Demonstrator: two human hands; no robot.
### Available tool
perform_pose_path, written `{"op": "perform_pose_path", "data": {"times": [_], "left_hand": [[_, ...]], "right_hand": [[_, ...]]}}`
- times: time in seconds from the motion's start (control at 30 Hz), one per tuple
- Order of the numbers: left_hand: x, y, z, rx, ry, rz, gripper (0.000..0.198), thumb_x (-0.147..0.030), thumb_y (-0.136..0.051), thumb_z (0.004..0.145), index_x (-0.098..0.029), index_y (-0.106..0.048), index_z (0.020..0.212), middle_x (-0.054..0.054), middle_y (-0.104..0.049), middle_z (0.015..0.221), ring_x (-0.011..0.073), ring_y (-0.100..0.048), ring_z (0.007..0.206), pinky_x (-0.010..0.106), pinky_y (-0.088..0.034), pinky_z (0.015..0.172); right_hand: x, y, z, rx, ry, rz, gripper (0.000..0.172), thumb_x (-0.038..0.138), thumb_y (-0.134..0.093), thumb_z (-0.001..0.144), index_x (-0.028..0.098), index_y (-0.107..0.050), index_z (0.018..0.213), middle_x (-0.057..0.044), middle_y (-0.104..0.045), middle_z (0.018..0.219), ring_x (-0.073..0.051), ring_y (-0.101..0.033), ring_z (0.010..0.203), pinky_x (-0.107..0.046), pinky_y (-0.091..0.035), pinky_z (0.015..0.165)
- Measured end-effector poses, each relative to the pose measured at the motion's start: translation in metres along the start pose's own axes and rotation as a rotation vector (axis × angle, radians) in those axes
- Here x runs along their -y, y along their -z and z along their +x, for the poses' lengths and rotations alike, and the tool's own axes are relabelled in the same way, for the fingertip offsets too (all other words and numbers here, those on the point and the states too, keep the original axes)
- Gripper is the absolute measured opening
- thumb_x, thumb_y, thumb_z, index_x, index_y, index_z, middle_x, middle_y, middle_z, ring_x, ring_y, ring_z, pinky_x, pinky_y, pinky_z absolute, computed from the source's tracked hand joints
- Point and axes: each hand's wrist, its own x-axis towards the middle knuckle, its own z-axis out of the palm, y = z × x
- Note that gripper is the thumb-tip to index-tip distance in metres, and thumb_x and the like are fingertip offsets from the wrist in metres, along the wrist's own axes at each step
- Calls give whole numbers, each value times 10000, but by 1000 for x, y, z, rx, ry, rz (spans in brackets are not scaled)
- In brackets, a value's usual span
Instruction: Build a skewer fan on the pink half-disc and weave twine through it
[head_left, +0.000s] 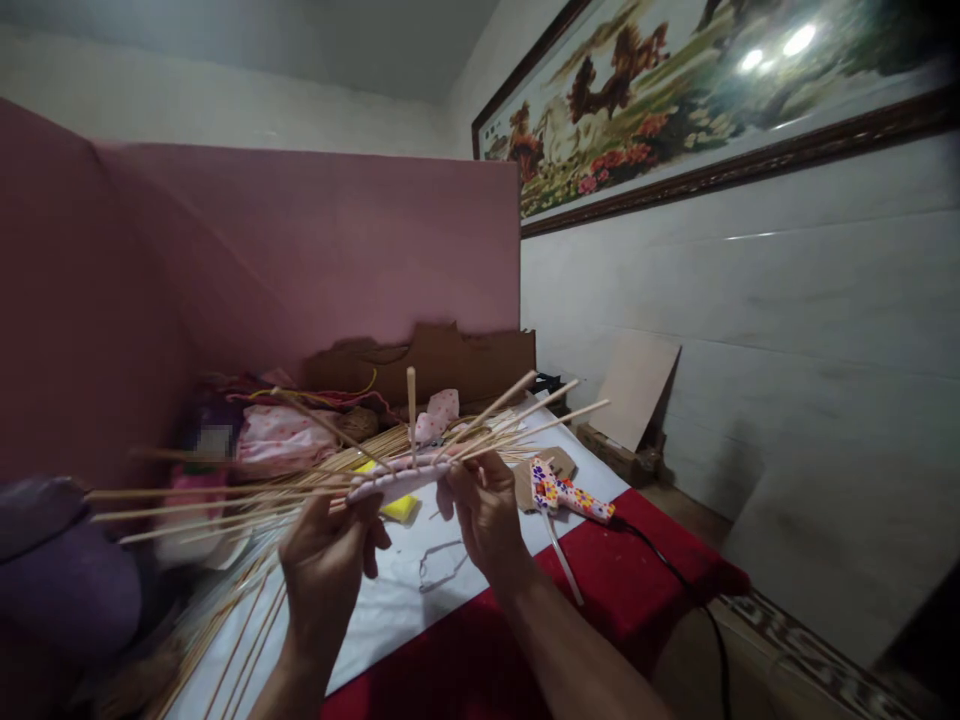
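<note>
Head view: both bare hands raise a pale, thin-edged disc (401, 483) above the surface (382, 615), its rim seen nearly edge-on from where I stand. Wooden sticks (499, 405) fan out from it to left and right; one stands almost upright at the far side. The left hand (326, 550) pinches the disc's left end between thumb and fingers, its other fingers curled below. The right hand (486, 515) pinches the right end near the base of the sticks there. Below lie a yellow object (401, 508), partly hidden by the disc, and, to the left, a loose spread of long thin rods (251, 610). To the right, a flower-patterned glue gun (546, 487) lies with its handle toward a red cloth (667, 560). Brown cardboard (480, 365) stands behind.
</note>
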Motion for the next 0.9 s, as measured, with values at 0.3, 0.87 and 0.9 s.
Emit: {"op": "perform_pose_path", "data": {"times": [0.3, 0.87, 0.9], "left_hand": [[-32, 6, 43, 88, -60, -31, 185, -280, -662, 723, -180, -508, 744, -67, -544, 374, 71, -392, 222, 149, -252, 251], [33, 26, 49, 28, 26, -36, 203, -286, -672, 706, -170, -546, 815, -68, -530, 358, 80, -403, 243, 152, -293, 271], [35, 26, 48, 23, 30, -41, 207, -290, -674, 702, -170, -549, 816, -69, -529, 357, 81, -402, 239, 153, -287, 266]], "right_hand": [[11, -40, 32, 49, 11, -34, 210, 271, -775, 653, 190, -588, 704, 61, -580, 652, -54, -497, 449, -186, -420, 411], [-53, 2, 28, 52, -121, -25, 247, 288, -789, 673, 177, -574, 722, 61, -601, 526, -69, -521, 444, -180, -422, 456], [-53, 2, 27, 48, -123, -26, 244, 292, -787, 676, 178, -575, 721, 61, -599, 523, -69, -522, 446, -179, -424, 461]]}}
